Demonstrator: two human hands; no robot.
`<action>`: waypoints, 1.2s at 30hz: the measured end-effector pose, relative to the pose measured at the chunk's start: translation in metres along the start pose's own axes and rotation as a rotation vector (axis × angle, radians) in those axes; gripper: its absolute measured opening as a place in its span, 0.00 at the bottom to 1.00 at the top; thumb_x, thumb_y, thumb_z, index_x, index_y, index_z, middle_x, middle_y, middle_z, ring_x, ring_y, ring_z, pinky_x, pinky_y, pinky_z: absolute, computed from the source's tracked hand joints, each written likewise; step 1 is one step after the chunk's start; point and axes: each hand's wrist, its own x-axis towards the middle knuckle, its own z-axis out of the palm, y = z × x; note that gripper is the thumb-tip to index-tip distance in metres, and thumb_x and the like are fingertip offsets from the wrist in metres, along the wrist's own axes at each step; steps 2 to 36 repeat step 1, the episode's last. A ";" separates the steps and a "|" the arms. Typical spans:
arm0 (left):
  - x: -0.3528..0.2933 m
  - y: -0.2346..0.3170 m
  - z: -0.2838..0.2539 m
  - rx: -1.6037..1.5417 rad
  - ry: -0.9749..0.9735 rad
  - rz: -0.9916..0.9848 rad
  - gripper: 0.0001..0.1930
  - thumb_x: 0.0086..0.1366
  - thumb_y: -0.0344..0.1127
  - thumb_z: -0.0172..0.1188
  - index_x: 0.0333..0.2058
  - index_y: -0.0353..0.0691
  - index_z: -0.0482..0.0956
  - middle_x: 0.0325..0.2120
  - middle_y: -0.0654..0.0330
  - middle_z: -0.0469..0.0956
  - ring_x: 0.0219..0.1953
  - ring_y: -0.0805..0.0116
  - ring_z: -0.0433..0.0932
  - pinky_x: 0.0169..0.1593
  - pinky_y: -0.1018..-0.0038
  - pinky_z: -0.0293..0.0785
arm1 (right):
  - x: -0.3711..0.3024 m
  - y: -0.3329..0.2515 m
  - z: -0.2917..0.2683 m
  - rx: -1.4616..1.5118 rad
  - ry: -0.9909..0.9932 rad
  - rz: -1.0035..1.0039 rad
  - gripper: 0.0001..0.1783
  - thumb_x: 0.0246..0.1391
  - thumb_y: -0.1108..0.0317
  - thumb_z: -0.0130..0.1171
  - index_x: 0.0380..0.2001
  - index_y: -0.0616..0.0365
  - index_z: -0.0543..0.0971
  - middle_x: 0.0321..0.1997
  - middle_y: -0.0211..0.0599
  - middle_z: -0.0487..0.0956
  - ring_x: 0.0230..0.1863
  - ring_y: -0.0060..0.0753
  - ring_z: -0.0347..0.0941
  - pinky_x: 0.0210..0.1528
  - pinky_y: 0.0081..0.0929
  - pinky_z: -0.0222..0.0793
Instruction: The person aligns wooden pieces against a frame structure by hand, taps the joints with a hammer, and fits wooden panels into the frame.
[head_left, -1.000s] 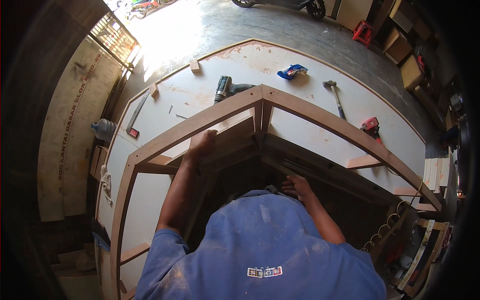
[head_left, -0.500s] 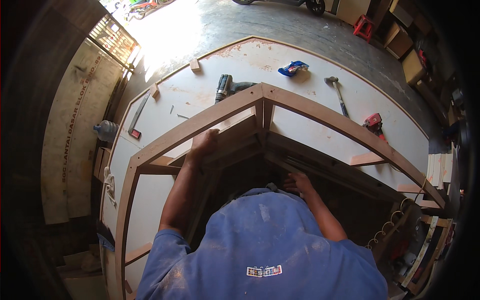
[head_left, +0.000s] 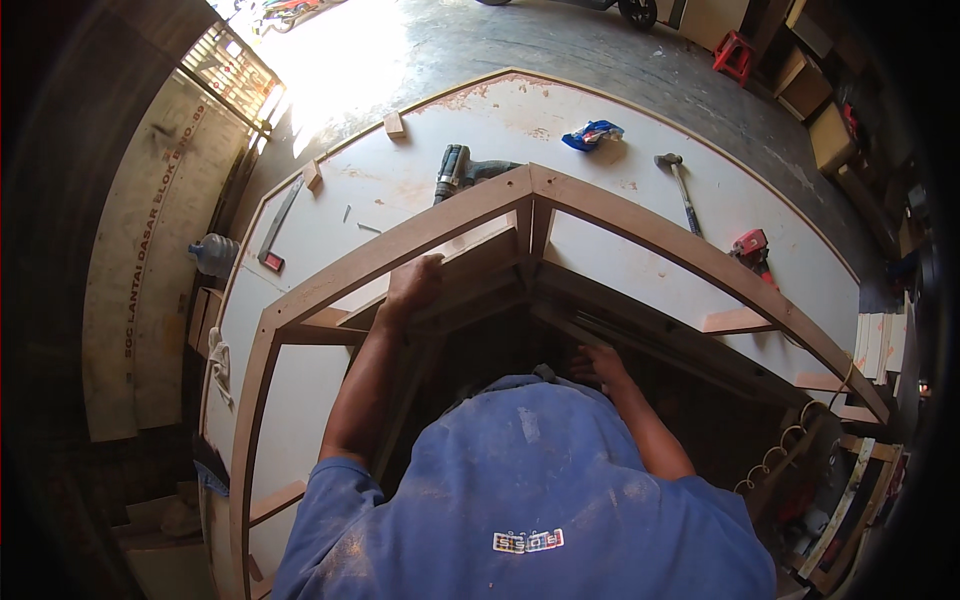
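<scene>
My left hand [head_left: 414, 287] is closed over the upper edge of a flat wooden board [head_left: 470, 262]. This board slants up along the inner left side of a pale wooden frame [head_left: 430, 222], below its peaked top rail. Low in the middle, beside the front of the blue shirt [head_left: 560, 470], my right hand [head_left: 600, 368] hovers over the dark interior. Its fingers point left, a little apart, and nothing shows in them; the tips are partly lost in shadow. Just beyond the frame's peak lies a cordless drill [head_left: 455, 175], partly behind the rail.
On the white panel [head_left: 480, 120] lie a hammer [head_left: 680, 190], a red tool [head_left: 750, 252], a blue packet [head_left: 592, 135], a try square [head_left: 280, 230], and small wood blocks [head_left: 394, 125]. A coiled hose [head_left: 790, 440] hangs at right. A red stool [head_left: 733, 58] stands on the floor behind.
The whole view has shifted very slightly. Both hands stay in nearly the same places, the left still on the board.
</scene>
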 end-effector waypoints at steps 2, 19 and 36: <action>-0.001 -0.001 0.001 -0.008 -0.002 0.000 0.10 0.61 0.38 0.56 0.37 0.42 0.82 0.33 0.44 0.82 0.40 0.44 0.82 0.44 0.51 0.77 | 0.002 0.001 -0.002 0.000 -0.009 0.009 0.23 0.63 0.60 0.58 0.56 0.62 0.73 0.48 0.57 0.79 0.43 0.51 0.81 0.46 0.46 0.81; -0.001 -0.001 0.001 -0.008 -0.002 0.000 0.10 0.61 0.38 0.56 0.37 0.42 0.82 0.33 0.44 0.82 0.40 0.44 0.82 0.44 0.51 0.77 | 0.002 0.001 -0.002 0.000 -0.009 0.009 0.23 0.63 0.60 0.58 0.56 0.62 0.73 0.48 0.57 0.79 0.43 0.51 0.81 0.46 0.46 0.81; -0.001 -0.001 0.001 -0.008 -0.002 0.000 0.10 0.61 0.38 0.56 0.37 0.42 0.82 0.33 0.44 0.82 0.40 0.44 0.82 0.44 0.51 0.77 | 0.002 0.001 -0.002 0.000 -0.009 0.009 0.23 0.63 0.60 0.58 0.56 0.62 0.73 0.48 0.57 0.79 0.43 0.51 0.81 0.46 0.46 0.81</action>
